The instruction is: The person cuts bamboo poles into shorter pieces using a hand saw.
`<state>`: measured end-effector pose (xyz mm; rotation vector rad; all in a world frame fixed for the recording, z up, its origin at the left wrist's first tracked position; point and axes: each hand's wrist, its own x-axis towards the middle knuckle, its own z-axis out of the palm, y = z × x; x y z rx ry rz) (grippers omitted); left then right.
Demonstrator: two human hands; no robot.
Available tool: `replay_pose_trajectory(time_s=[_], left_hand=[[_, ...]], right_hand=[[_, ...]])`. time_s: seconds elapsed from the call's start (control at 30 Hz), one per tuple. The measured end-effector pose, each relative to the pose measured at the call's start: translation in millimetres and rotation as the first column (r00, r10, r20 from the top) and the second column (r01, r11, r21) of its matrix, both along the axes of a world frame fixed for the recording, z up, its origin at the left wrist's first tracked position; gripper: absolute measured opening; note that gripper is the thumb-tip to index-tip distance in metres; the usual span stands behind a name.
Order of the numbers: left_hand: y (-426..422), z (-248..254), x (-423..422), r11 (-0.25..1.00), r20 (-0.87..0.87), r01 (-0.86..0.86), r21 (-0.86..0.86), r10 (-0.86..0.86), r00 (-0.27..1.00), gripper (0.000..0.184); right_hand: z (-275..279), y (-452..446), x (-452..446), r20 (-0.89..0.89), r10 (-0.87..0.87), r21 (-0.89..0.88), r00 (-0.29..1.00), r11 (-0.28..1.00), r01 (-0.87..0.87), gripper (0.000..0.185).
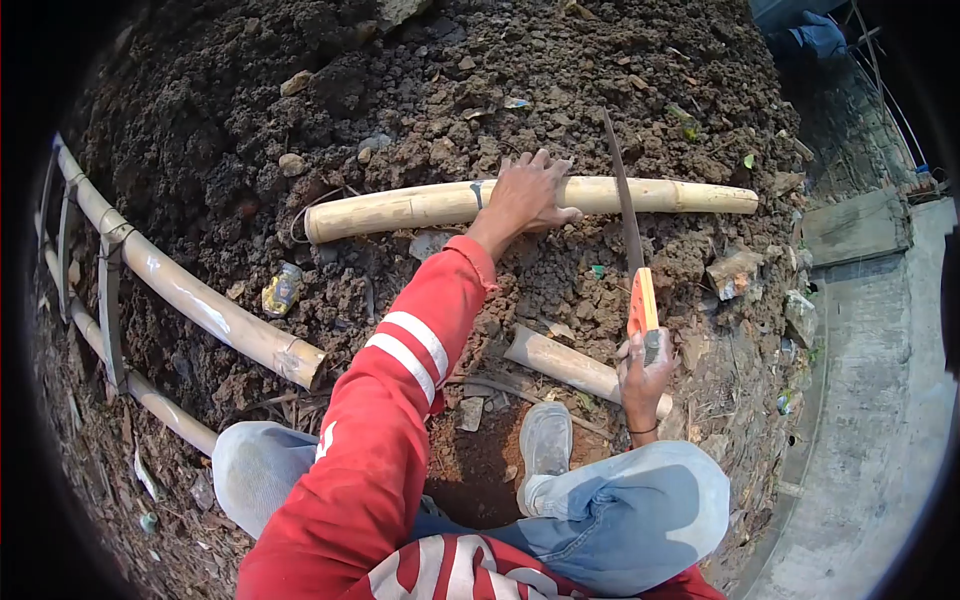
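A long bamboo pole (400,212) lies across the soil in front of me. My left hand (530,192) presses down on its middle, fingers over the far side, just right of a dark band around the pole. In my right hand (645,375) is a handsaw, gripped by its orange and black handle. The handsaw (628,215) points away from me, its blade crossing the pole to the right of my left hand. I cannot tell whether the teeth have cut into the bamboo. A shorter bamboo piece (565,362) lies on the ground, partly behind my right hand.
A bamboo ladder (190,300) with wooden rungs lies at the left. Lumpy dark soil (450,90) with stones surrounds the pole. At right are a concrete path (860,400) and a wooden board (856,228). My shoe (545,445) stands close below the short bamboo piece.
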<state>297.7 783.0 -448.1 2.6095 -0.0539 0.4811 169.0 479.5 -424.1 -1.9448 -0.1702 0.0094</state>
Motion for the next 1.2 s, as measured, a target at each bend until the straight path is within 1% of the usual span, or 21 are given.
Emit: replay_pose_trajectory(time_s=[0.03, 0.07, 0.13, 0.17, 0.2, 0.27, 0.3, 0.33, 0.4, 0.43, 0.47, 0.53, 0.6, 0.67, 0.8, 0.87, 0.9, 0.93, 1.0, 1.1, 1.2], left_hand=[[-4.4, 0.7, 3.3, 0.997, 0.023, -0.071, 0.031, 0.071, 0.997, 0.067], [-11.6, 1.4, 7.4, 0.996, 0.016, -0.076, 0.048, 0.076, 0.997, 0.067], [-29.8, 5.2, 16.1, 0.980, -0.064, -0.199, -0.008, 0.198, 0.978, 0.058], [-41.0, -0.2, 18.8, 0.974, 0.031, -0.223, -0.026, 0.224, 0.974, 0.052], [-44.5, 1.6, 19.8, 0.975, 0.030, -0.223, -0.006, 0.223, 0.974, 0.052], [-51.3, 3.1, 21.1, 0.973, -0.065, -0.225, 0.054, 0.228, 0.971, 0.050], [-51.2, 3.7, 21.5, 0.972, -0.051, -0.225, 0.061, 0.229, 0.972, 0.048], [-51.9, 1.2, 22.8, 0.972, -0.056, -0.222, 0.078, 0.227, 0.972, 0.048], [-50.1, -4.0, 22.6, 0.972, 0.038, -0.220, 0.080, 0.217, 0.975, 0.048], [-49.7, -2.7, 20.1, 0.970, 0.031, -0.227, 0.093, 0.225, 0.974, 0.048], [-49.5, -1.0, 18.4, 0.971, 0.026, -0.218, 0.096, 0.217, 0.976, 0.047], [-49.4, 2.5, 18.8, 0.972, 0.017, -0.208, 0.106, 0.207, 0.978, 0.047], [-50.5, 3.6, 20.6, 0.968, -0.047, -0.216, 0.128, 0.224, 0.974, 0.046], [-50.5, 1.2, 20.6, 0.970, -0.043, -0.211, 0.119, 0.217, 0.975, 0.046], [-51.1, -3.1, 21.4, 0.965, 0.040, -0.239, 0.112, 0.236, 0.971, 0.045], [-50.6, -2.7, 21.1, 0.967, 0.001, -0.234, 0.104, 0.235, 0.972, 0.044], [-52.9, -2.7, 20.2, 0.970, -0.035, -0.220, 0.098, 0.225, 0.974, 0.044], [-53.1, -3.6, 22.6, 0.973, -0.031, -0.211, 0.097, 0.215, 0.976, 0.044], [-53.2, -6.1, 22.0, 0.970, 0.000, -0.223, 0.102, 0.224, 0.975, 0.045], [-51.1, -4.5, 23.0, 0.972, 0.005, -0.212, 0.105, 0.213, 0.977, 0.046], [-48.4, -6.5, 22.6, 0.974, 0.006, -0.201, 0.105, 0.202, 0.979, 0.047]], right_hand=[[-4.5, 0.9, -2.3, -0.032, -0.011, 0.044, 0.999, 0.999, 0.012, 0.017], [-10.0, 3.4, -2.5, -0.041, -0.005, 0.060, 0.999, 0.998, 0.007, 0.017], [-21.8, 7.0, -1.8, 0.088, -0.009, 0.013, 0.996, 1.000, 0.008, 0.022], [-30.6, 4.2, -0.6, 0.045, -0.016, -0.001, 0.999, 1.000, 0.016, 0.029], [-35.7, 3.5, 1.9, 0.039, -0.018, 0.019, 0.999, 1.000, 0.017, 0.029], [-39.4, 4.7, 2.7, 0.123, -0.008, -0.100, 0.992, 0.995, 0.020, 0.035], [-37.4, 2.4, 3.0, 0.071, 0.021, -0.090, 0.997, 0.996, -0.014, 0.049], [-36.1, -1.7, 3.3, 0.063, 0.017, -0.074, 0.998, 0.997, -0.012, 0.049], [-36.0, -12.1, 3.8, -0.009, 0.161, -0.082, 0.987, 0.984, -0.161, 0.062], [-32.2, -14.4, 4.9, -0.072, 0.203, -0.031, 0.976, 0.978, -0.206, 0.069], [-28.3, -13.6, 7.3, -0.076, 0.212, -0.020, 0.974, 0.977, -0.214, 0.069], [-22.1, -12.6, 12.2, 0.089, 0.265, -0.113, 0.960, 0.961, -0.254, 0.070], [-28.4, -16.2, 12.3, 0.044, 0.258, -0.099, 0.965, 0.962, -0.253, 0.071], [-40.2, -21.6, 8.6, 0.018, 0.231, 0.058, 0.973, 0.971, -0.232, 0.068], [-44.6, -23.3, 8.2, 0.037, 0.182, 0.022, 0.983, 0.983, -0.183, 0.068], [-41.6, -9.4, 20.1, 0.024, 0.143, -0.024, 0.989, 0.990, -0.142, 0.066], [-26.1, 10.2, 33.1, 0.066, 0.122, 0.041, 0.990, 0.991, -0.125, 0.062], [-26.2, 15.9, 50.1, -0.092, 0.127, -0.002, 0.988, 0.992, -0.128, 0.058], [-41.5, 38.9, 83.4, 0.065, 0.130, 0.020, 0.989, 0.991, -0.132, 0.057], [-25.5, 50.4, 74.1, 0.102, 0.147, -0.029, 0.984, 0.989, -0.144, 0.059], [-43.3, 14.1, 24.9, 0.063, 0.094, -0.054, 0.994, 0.994, -0.091, 0.061]])
